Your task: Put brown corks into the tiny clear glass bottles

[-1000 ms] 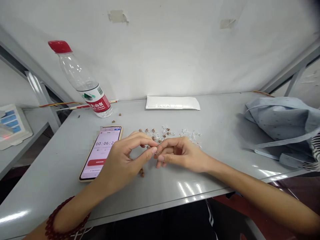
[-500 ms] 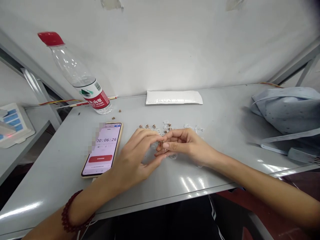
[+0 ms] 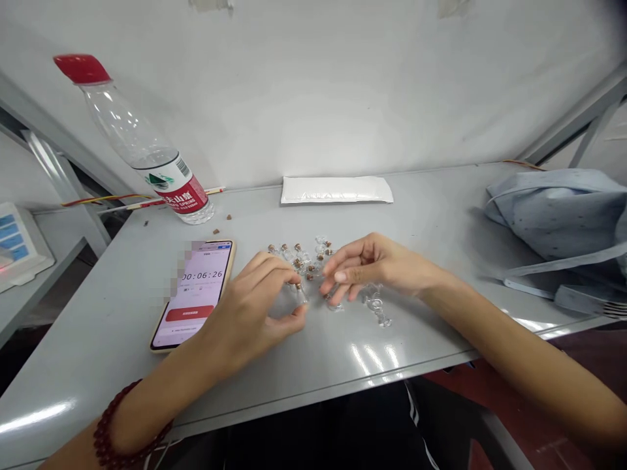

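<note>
Now the hands have drawn apart: the left hand [image 3: 245,313], finger and thumb closed in a pinch, has hold of a tiny cork-topped clear glass vial [image 3: 300,294], tilted, at the near edge of a loose cluster of similar vials [image 3: 304,261] on the grey table [image 3: 416,346]. To the right, the half-open right hand [image 3: 377,264] seems empty.

You wore a deep red bead bracelet [image 3: 132,418]; your bottle cap [image 3: 81,68] was bright red, the phone screen [image 3: 198,287] pink, the cloth bag [image 3: 553,215] pale blue with dark flecks, the vial corks [image 3: 298,264] brown, the desk [image 3: 98,372] grey.
</note>
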`<state>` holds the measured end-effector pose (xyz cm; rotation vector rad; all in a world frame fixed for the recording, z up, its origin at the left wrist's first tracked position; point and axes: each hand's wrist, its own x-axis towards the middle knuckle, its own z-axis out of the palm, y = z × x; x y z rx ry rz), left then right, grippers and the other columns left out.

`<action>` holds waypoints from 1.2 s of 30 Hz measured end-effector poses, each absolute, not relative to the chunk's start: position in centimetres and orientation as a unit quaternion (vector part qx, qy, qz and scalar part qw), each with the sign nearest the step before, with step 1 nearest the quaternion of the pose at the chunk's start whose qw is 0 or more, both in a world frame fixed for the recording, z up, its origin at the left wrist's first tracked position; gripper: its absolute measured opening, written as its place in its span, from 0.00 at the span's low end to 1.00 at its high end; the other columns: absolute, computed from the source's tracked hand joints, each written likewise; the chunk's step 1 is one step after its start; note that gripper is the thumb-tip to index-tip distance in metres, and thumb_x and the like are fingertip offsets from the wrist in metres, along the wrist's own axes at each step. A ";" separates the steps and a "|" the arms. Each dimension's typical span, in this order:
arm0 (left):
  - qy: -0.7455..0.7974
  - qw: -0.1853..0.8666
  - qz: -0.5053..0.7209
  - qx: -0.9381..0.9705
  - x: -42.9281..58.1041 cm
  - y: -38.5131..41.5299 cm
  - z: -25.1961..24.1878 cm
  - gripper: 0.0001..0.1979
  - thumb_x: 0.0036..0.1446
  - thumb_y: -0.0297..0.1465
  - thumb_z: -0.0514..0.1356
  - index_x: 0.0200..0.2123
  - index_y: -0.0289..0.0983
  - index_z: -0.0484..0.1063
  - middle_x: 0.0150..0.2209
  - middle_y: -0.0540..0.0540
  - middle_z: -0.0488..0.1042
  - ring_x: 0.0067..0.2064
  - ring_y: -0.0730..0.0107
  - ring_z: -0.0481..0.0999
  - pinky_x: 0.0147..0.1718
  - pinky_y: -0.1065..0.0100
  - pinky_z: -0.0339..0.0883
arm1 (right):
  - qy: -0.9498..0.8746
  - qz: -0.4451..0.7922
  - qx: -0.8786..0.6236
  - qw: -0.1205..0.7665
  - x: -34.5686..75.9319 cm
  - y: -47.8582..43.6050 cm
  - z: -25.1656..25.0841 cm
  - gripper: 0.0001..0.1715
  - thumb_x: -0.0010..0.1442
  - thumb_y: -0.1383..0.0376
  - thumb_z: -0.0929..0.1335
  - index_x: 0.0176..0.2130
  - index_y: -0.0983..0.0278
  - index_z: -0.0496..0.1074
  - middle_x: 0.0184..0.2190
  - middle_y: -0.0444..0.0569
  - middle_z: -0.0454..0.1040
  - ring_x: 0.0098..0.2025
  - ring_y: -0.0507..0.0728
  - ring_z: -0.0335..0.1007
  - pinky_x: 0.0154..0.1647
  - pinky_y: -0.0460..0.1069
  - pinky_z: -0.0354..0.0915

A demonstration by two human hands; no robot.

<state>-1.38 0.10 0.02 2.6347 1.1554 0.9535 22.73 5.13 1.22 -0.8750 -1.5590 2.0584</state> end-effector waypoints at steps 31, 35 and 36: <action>0.403 0.246 0.096 0.876 -5.2 0.5 -0.4 0.09 0.58 0.25 0.57 0.31 0.44 0.74 0.33 0.51 0.76 0.37 0.65 0.75 0.34 0.68 0.69 | -0.780 0.336 -0.508 0.144 27.5 8.7 1.8 0.13 0.58 0.58 0.69 0.40 0.61 0.79 0.42 0.49 0.81 0.41 0.57 0.73 0.46 0.54 0.66; 0.396 0.245 0.098 0.880 -5.1 0.6 -1.0 0.09 0.61 0.28 0.55 0.30 0.43 0.73 0.32 0.50 0.76 0.36 0.64 0.74 0.33 0.67 0.68 | -0.781 0.341 -0.505 0.137 27.6 8.7 1.7 0.14 0.57 0.59 0.69 0.41 0.63 0.78 0.42 0.50 0.80 0.42 0.57 0.73 0.46 0.54 0.66; 0.399 0.245 0.094 0.878 -5.2 0.6 -1.1 0.09 0.61 0.28 0.55 0.30 0.43 0.72 0.32 0.50 0.76 0.36 0.65 0.75 0.32 0.67 0.68 | -0.784 0.340 -0.502 0.134 27.6 8.7 1.5 0.14 0.57 0.60 0.69 0.41 0.63 0.78 0.42 0.51 0.80 0.42 0.57 0.73 0.46 0.54 0.66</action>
